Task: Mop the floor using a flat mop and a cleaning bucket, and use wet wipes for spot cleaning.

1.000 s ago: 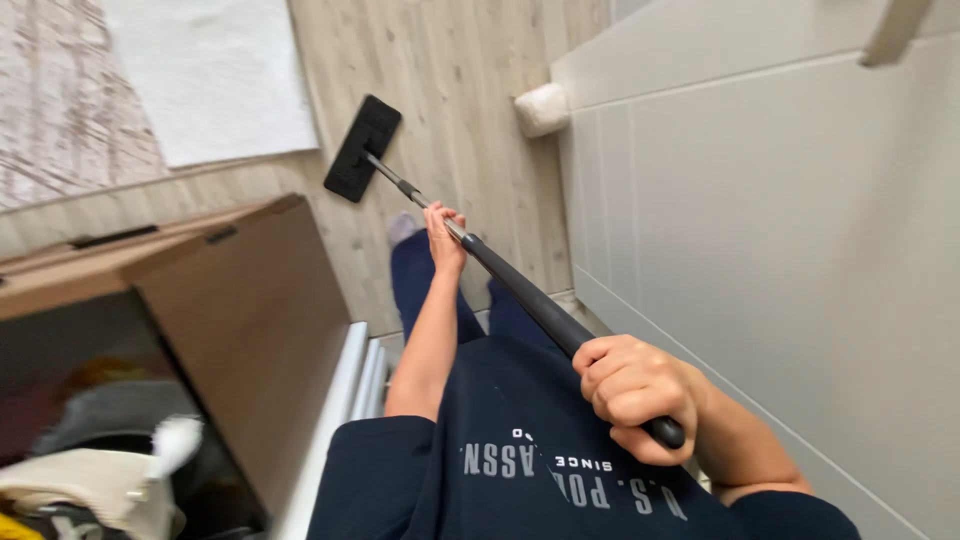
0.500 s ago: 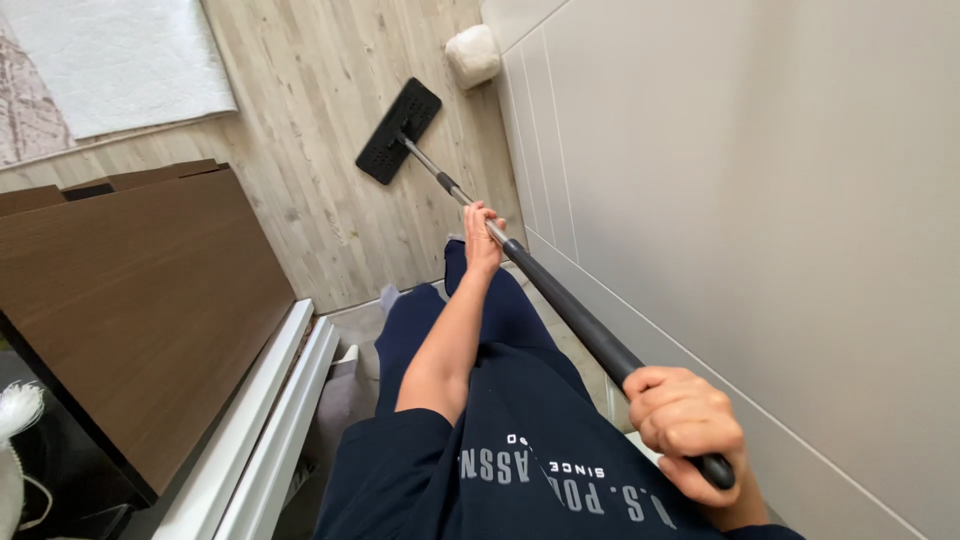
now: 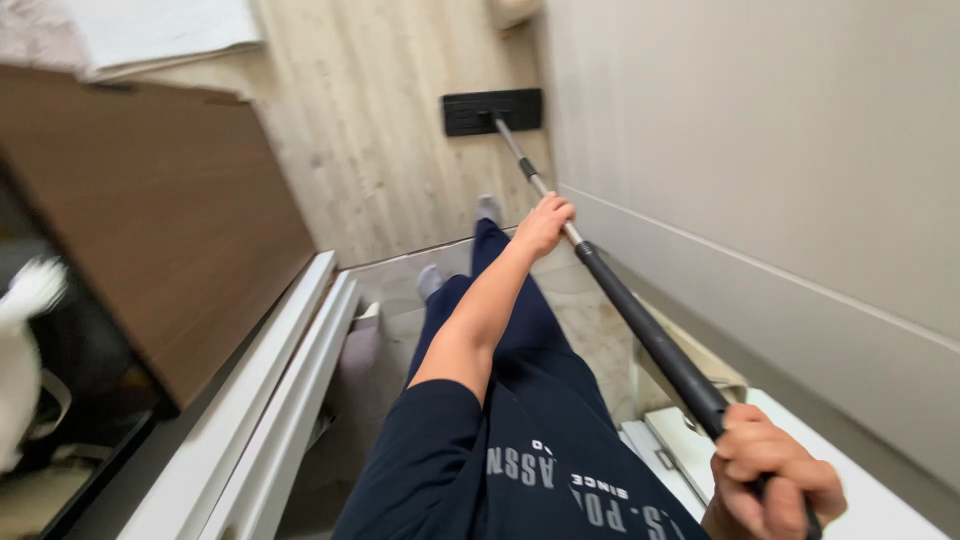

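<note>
Head view, looking down the person's own body to the floor.

Left hand (image 3: 543,222): arm stretched forward, fingers wrapped around the thin metal stretch of the mop handle (image 3: 620,300), about midway along it. Grip is closed on the handle.

Right hand (image 3: 772,487): low at the right of the frame, close to the camera, fist clamped around the thick black upper end of the same handle. The two hands are well apart along the shaft, left ahead, right behind.

Mop: the handle runs as a diagonal from lower right up to upper centre. It is black and thicker near the right hand, silver and thinner past the left hand. The flat black rectangular mop head (image 3: 492,111) lies on the pale wood-look floor (image 3: 370,150), just beside the base of the light wall (image 3: 760,150) on the right.

Surroundings: dark navy trousers and a navy shirt with pale lettering fill the lower centre; two feet in grey socks (image 3: 429,281) stand below the left arm. A brown wooden cabinet (image 3: 170,210) stands at left, with white rails (image 3: 270,400) along its lower edge. A white mat (image 3: 160,30) lies on the floor at top left. A white fixture (image 3: 880,500) shows beneath the right hand; its kind cannot be told.
</note>
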